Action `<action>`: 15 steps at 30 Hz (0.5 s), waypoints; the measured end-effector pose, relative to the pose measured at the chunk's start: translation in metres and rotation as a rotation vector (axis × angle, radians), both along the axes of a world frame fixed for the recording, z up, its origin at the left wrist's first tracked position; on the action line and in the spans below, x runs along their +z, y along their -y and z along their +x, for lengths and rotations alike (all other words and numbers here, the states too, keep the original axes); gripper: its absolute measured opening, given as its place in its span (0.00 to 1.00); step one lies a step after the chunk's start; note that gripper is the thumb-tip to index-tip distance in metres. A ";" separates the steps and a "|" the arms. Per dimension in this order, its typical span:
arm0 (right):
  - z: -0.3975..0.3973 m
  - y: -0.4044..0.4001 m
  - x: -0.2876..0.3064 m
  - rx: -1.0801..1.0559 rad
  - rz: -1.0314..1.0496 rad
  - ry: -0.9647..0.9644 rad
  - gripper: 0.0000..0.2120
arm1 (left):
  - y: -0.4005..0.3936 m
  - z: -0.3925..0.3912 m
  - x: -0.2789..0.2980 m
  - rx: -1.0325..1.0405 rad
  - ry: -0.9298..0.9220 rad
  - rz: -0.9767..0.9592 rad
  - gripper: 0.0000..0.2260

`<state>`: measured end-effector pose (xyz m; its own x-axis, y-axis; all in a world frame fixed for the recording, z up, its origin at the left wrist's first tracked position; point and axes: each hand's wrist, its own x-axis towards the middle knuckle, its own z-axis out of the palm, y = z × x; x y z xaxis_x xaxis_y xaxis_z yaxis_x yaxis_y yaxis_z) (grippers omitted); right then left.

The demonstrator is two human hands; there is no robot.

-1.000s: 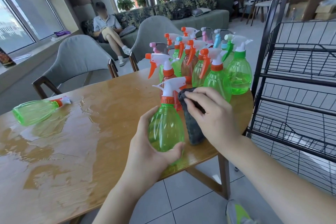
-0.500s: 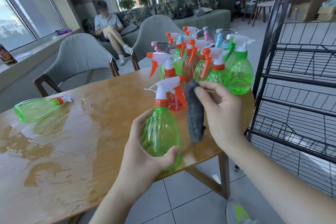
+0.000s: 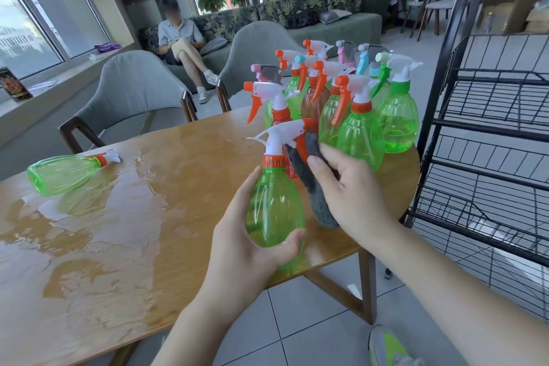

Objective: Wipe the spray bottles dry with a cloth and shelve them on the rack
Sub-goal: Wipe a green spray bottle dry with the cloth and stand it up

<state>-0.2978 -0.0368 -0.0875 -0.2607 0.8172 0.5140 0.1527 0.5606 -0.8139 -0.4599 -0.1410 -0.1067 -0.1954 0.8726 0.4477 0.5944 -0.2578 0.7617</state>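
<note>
From the camera on your head, your left hand (image 3: 246,249) holds a green spray bottle (image 3: 274,205) from below. Your fingers and thumb curl round its fat belly. The bottle stands upright, up off the table, above the table's near edge. Its top is white with an orange trigger and an orange collar.

Your right hand (image 3: 353,196) is just to the right of the bottle. It pinches a gray cloth (image 3: 312,187) between thumb and fingers. The cloth hangs down long and thin. Its top end sits against the bottle's trigger, and its lower end hangs free beside the bottle.

The wooden table (image 3: 124,261) has a big wet puddle (image 3: 98,217) on its left part. One more green bottle (image 3: 64,172) lies on its side there, far to the left, with its white tip pointing right.

A bunch of standing spray bottles (image 3: 359,131) is crowded at the far right end of the table. Most are green, with orange, pink, blue or green tops.

The black wire rack (image 3: 490,134) stands on the floor to the right of the table. Far away, a person (image 3: 182,44) sits on a sofa by the windows. Two gray chairs (image 3: 133,98) stand at the far side of the table.
</note>
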 end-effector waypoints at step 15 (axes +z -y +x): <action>0.024 -0.008 0.016 -0.234 0.017 0.031 0.17 | 0.011 -0.038 0.004 0.009 -0.243 -0.012 0.48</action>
